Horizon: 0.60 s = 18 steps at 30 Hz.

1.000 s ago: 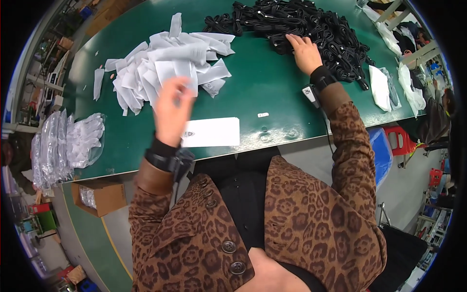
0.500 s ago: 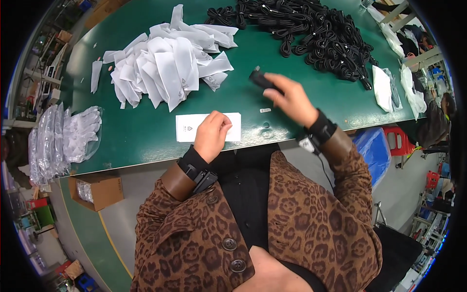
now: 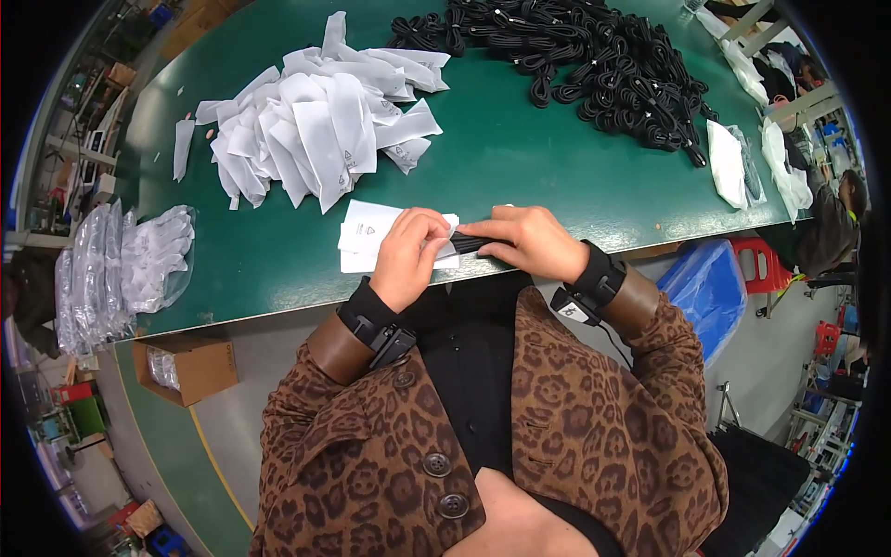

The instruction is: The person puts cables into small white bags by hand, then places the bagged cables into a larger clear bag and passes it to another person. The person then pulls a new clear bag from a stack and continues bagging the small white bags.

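Note:
My left hand (image 3: pixel 408 252) pinches the open end of a white printed bag (image 3: pixel 371 223), which lies askew on a stack of similar bags (image 3: pixel 360 263) at the table's front edge. From the other side, my right hand (image 3: pixel 527 239) grips a bundled black cable (image 3: pixel 471 242). The cable's front end is at the bag's mouth, partly inside it; how deep it goes is hidden by my left fingers. Beyond both hands, a heap of white bags (image 3: pixel 320 130) lies to the left and a pile of bundled black cables (image 3: pixel 594 65) to the right.
The green table (image 3: pixel 520 167) also carries clear plastic packs with white gloves (image 3: pixel 160 255) at the left and white packets (image 3: pixel 727 167) at the right. Below stand a cardboard box (image 3: pixel 193 367), a blue bag (image 3: pixel 703 295) and a red stool (image 3: pixel 759 269).
My right hand has brought the black cable down and left to the bag's mouth. The top bag has turned and lifted off the stack, held at its end by my left hand.

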Available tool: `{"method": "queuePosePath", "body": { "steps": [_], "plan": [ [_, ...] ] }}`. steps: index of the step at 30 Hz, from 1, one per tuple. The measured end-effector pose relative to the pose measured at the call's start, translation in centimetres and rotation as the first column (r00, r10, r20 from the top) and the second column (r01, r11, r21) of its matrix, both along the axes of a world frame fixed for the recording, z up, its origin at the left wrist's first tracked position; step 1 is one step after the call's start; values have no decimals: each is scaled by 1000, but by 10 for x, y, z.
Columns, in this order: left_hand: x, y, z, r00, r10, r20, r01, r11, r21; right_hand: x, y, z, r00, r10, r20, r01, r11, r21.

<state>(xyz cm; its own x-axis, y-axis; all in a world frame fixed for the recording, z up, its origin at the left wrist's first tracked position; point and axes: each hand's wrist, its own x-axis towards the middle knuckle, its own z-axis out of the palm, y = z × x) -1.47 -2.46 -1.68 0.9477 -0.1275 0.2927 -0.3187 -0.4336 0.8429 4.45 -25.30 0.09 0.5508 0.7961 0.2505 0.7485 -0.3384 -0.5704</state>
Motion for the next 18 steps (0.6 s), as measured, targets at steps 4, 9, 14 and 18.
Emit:
{"method": "queuePosePath", "body": {
  "steps": [4, 9, 14, 18],
  "plan": [
    [1, -2, 12, 987, -107, 122, 91, 988, 128, 3, 7, 13, 466, -264, -844, 198, 961, -191],
    [5, -2, 16, 981, -108, 159, 80, 982, 172, -1, 9, -7, 807, -127, -576, 214, 973, 85],
    [12, 0, 22, 994, -1, 108, -6, 998, 66, 2, 7, 12, 998, -52, 40, 40, 969, 245],
    [20, 7, 28, 996, 43, 84, -45, 999, 23, 2, 9, 11, 993, -84, 84, 68, 981, 181]
  ]
}}
